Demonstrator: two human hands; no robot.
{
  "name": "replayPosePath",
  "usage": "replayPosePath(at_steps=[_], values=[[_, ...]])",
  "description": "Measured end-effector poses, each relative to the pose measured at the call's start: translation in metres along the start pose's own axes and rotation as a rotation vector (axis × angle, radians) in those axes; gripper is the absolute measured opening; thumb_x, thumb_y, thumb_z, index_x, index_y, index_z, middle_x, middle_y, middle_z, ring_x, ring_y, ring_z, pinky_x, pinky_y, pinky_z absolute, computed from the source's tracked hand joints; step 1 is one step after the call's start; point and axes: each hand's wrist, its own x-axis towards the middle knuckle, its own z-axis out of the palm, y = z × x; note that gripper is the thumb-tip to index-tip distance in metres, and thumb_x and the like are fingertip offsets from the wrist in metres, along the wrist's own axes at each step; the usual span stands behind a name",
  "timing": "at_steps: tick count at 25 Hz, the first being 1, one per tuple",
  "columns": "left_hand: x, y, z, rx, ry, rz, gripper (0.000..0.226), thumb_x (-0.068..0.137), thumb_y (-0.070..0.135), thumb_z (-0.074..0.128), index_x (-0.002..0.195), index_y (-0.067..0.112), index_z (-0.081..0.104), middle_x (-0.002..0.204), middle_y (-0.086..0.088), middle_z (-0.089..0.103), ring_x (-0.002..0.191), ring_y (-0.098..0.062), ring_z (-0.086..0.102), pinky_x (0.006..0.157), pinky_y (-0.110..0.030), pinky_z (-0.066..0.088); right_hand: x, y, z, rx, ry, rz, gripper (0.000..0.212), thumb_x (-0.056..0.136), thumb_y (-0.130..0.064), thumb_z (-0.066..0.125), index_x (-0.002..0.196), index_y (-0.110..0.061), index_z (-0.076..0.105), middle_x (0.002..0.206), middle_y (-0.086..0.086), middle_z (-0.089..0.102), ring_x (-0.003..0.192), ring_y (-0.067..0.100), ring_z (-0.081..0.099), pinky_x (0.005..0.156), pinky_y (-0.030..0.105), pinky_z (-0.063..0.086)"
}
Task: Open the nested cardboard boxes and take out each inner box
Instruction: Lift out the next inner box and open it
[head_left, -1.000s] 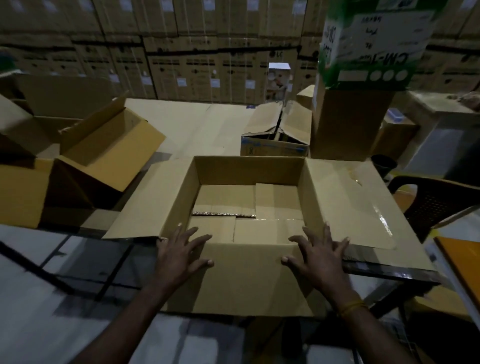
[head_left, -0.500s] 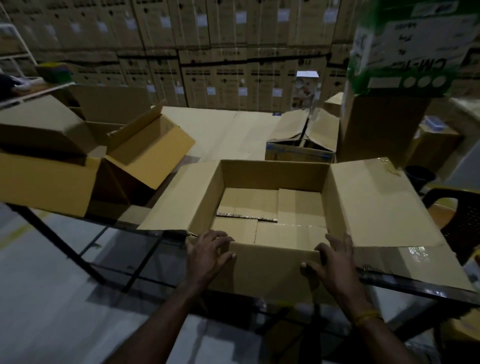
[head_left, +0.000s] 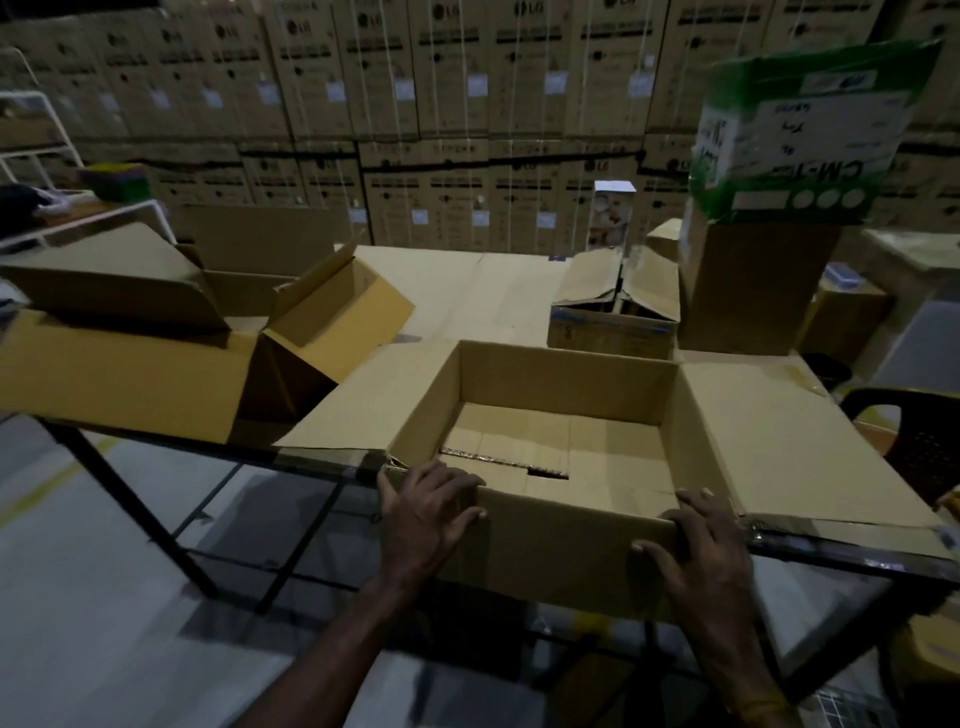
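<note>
Stacked cartons (head_left: 441, 93) wall off the back of a dim warehouse, seen from our head camera, with a cardboard-covered table (head_left: 467, 291) running in front of them. At the table's near edge sits the large open box (head_left: 561, 384), its 2 side flaps spread flat to left and right and its near flap hanging down over the table's black rim. We see only the folded bottom panels inside it, with a dark gap at their seam.

Our left hand (head_left: 426, 514) grips the box's near left corner, fingers curled over the top edge and thumb against the outer face. Our right hand (head_left: 701, 551) holds the near wall toward the right corner, fingers hooked over the rim and thumb pressed flat on the hanging flap.

To the left, 2 more opened boxes stand touching each other: a wide one (head_left: 124, 364) at the table's left end and a smaller tilted one (head_left: 337, 317) leaning just beside it. Behind the large box, a small printed carton (head_left: 613, 327) with raised flaps sits near a tall brown box (head_left: 753, 291) topped by a green-and-white carton (head_left: 800, 135). Bare cardboard between these groups leaves open surface at the table's middle. A dark chair (head_left: 914, 441) stands at the right, and grey floor (head_left: 93, 597) lies open below the table's left side.
</note>
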Motion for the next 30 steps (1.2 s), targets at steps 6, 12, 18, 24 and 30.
replayPosePath(at_steps=[6,12,18,24,30], values=[[-0.044,-0.022,-0.082,-0.053,0.077,0.065,0.042,0.073,0.04,0.084,0.111,0.037,0.068,0.113,0.017,0.067,0.117,-0.016,0.057,0.098,-0.078,0.029,-0.06,-0.073,-0.016,0.035,0.115,-0.076,0.044,0.065,-0.011,0.091,0.102,-0.009,0.067,0.131,0.015,0.061,0.136,0.037,0.044,0.102,0.071,0.037],[-0.078,-0.056,-0.156,-0.086,0.207,0.073,0.036,0.077,0.054,0.066,0.107,0.034,0.073,0.111,0.015,0.069,0.114,-0.019,0.059,0.1,-0.069,0.029,-0.092,-0.151,-0.025,0.064,0.193,-0.195,0.044,0.069,-0.016,0.09,0.105,-0.01,0.067,0.131,0.01,0.06,0.137,0.033,0.043,0.106,0.067,0.036],[-0.064,-0.086,-0.227,-0.047,0.278,0.089,0.045,0.079,0.057,0.055,0.111,0.031,0.071,0.116,0.008,0.068,0.118,-0.024,0.055,0.097,-0.069,0.033,-0.073,-0.218,-0.027,0.06,0.275,-0.318,0.047,0.068,-0.014,0.091,0.108,-0.006,0.068,0.115,0.015,0.063,0.116,0.037,0.055,0.094,0.066,0.044],[-0.018,-0.122,-0.277,-0.002,0.366,0.081,0.039,0.074,0.036,0.084,0.11,0.028,0.073,0.113,0.006,0.07,0.117,-0.026,0.057,0.097,-0.067,0.032,-0.017,-0.277,-0.002,0.069,0.357,-0.426,0.047,0.068,-0.014,0.09,0.108,-0.005,0.067,0.106,0.016,0.062,0.103,0.035,0.053,0.087,0.058,0.047],[0.07,-0.18,-0.33,0.054,0.441,0.115,0.038,0.077,0.041,0.08,0.113,0.032,0.071,0.116,0.01,0.067,0.12,-0.021,0.052,0.101,-0.068,0.028,0.078,-0.349,0.035,0.102,0.414,-0.529,0.045,0.075,-0.02,0.083,0.113,-0.005,0.064,0.109,0.02,0.059,0.106,0.036,0.051,0.089,0.053,0.045]])
